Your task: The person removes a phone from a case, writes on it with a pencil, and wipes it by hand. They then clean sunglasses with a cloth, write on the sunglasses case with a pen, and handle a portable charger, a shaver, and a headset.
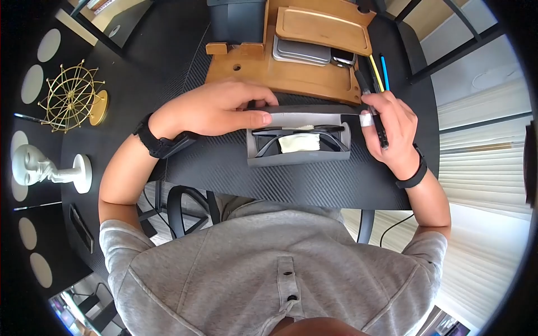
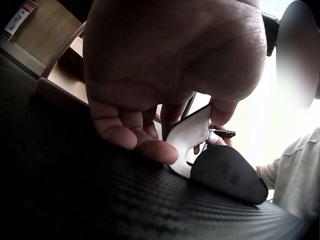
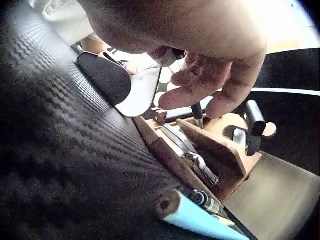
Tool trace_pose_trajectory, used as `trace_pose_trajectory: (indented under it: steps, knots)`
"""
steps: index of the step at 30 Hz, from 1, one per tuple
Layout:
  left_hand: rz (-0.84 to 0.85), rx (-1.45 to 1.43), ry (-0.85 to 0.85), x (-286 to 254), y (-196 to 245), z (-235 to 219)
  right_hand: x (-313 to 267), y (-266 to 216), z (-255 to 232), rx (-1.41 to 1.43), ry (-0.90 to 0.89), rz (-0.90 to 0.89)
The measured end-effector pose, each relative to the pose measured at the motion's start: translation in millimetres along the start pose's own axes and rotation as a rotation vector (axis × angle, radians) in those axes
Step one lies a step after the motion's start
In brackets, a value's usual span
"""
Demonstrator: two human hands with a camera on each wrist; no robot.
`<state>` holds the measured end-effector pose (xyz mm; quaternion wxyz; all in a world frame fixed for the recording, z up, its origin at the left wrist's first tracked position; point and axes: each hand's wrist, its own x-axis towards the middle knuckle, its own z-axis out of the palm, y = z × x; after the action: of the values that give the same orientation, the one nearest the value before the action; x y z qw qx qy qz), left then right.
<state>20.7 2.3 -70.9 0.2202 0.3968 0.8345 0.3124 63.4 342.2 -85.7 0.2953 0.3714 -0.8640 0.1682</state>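
A grey glasses case [image 1: 298,161] sits opened on the black desk, its lid [image 1: 314,109] raised on the far side. Inside lie black-framed glasses [image 1: 339,129] and a folded white cloth [image 1: 300,143]. My left hand [image 1: 216,109] pinches the lid near its left end, thumb on the inner face and fingers behind. At the case's right end, my right hand [image 1: 397,126] holds a black pen [image 1: 383,134], which slants across the fingers. A white patch shows on that hand's thumb. The left wrist view shows the case [image 2: 227,172] end-on, the lid standing up.
Beyond the case stands a wooden desk organizer [image 1: 249,73] with flat silver devices [image 1: 302,51] and a dark box. Blue [image 1: 384,71] and yellow [image 1: 376,71] pencils lie to its right. A gold wheel ornament [image 1: 72,95] and white head sculpture [image 1: 53,168] stand at left.
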Motion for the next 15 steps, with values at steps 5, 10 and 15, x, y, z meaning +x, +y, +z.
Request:
trace_pose_trajectory:
  steps: [5,10,15]
  knots:
    - [0.056,-0.007,0.035,0.0,-9.4,4.2,-2.2,5.7,3.5,0.035,0.049,-0.064]
    - [0.057,-0.033,0.064,0.2,-7.2,3.4,-1.1,3.5,5.2,0.065,0.096,-0.091]
    - [0.082,0.006,0.088,2.3,-13.3,4.2,-1.5,5.1,3.4,0.061,0.084,-0.111]
